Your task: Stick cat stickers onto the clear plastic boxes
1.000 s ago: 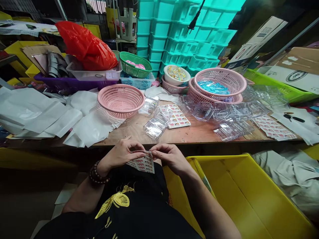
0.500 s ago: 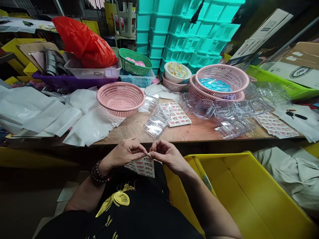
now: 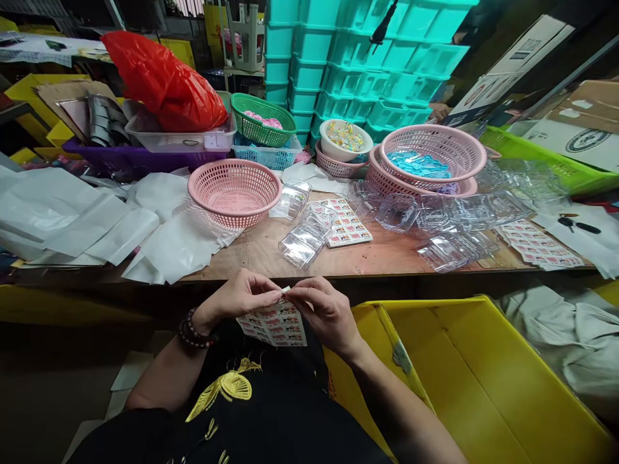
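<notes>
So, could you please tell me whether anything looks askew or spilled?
I see no spill, but the upper pink basket sits off-centre on the lower pink basket, and the white sheets at left lie in an untidy, overlapping heap.

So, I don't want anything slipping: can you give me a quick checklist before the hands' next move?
1. Left hand on the sheet: ok, at its top edge.
2. Right hand at the sheet: ok, near its top edge; exactly what it pinches is hidden.
3. White bit between the hands free of the sheet: cannot tell.
4. Sheet off the table: ok, held in front of its near edge.
5. Sheet stack on the table uncovered: not ok, clear cases overlap its left side in this view.
</notes>
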Motion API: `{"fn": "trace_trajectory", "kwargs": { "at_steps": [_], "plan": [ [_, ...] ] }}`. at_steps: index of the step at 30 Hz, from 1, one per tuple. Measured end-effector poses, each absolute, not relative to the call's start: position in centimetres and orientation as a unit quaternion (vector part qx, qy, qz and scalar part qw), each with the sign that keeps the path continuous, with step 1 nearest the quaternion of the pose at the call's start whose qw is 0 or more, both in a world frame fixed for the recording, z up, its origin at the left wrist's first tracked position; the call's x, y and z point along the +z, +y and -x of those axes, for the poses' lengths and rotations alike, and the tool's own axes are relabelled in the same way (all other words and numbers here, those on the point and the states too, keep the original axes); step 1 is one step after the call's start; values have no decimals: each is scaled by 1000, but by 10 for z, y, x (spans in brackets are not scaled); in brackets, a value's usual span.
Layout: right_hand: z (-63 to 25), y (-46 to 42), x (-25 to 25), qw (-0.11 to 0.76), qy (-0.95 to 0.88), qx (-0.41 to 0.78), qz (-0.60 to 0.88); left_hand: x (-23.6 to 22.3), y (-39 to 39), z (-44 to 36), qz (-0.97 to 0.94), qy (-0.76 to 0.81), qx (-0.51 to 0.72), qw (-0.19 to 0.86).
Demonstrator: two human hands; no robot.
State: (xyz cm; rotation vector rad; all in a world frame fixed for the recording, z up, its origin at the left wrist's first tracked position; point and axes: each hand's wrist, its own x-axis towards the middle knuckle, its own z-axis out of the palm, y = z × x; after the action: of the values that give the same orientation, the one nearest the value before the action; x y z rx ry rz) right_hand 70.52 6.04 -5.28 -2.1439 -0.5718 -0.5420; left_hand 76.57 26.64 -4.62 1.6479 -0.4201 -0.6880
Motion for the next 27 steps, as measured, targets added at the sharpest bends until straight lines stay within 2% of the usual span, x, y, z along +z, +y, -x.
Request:
{"fn": "trace_trajectory", "kwargs": {
  "at_steps": [6, 10, 12, 13, 16, 18, 23, 25, 27],
  "plan": [
    [-708, 57, -58, 177, -357, -357, 845, -45, 257, -777, -692, -153, -347, 614],
    [-705, 56, -55, 91, -418, -394, 813, -44, 253, -783, -685, -146, -381, 604],
    [-699, 55, -54, 122, -437, -392, 800, -46, 254, -786, -684, -137, -395, 598],
    [-696, 54, -53, 174, -437, -387, 793, -47, 255, -788, -683, -130, -400, 597],
    [-689, 51, -54, 407, -377, -340, 760, -53, 258, -795, -669, -112, -424, 600],
    [-691, 49, -57, 486, -328, -299, 753, -60, 259, -798, -644, -119, -458, 601],
    [-704, 58, -80, 382, -360, -237, 817, -80, 250, -801, -603, -137, -508, 599],
    [-704, 63, -88, 406, -332, -228, 820, -83, 249, -801, -594, -147, -525, 592],
    [-701, 66, -91, 467, -275, -201, 816, -78, 252, -798, -597, -165, -521, 588]
  ]
}}
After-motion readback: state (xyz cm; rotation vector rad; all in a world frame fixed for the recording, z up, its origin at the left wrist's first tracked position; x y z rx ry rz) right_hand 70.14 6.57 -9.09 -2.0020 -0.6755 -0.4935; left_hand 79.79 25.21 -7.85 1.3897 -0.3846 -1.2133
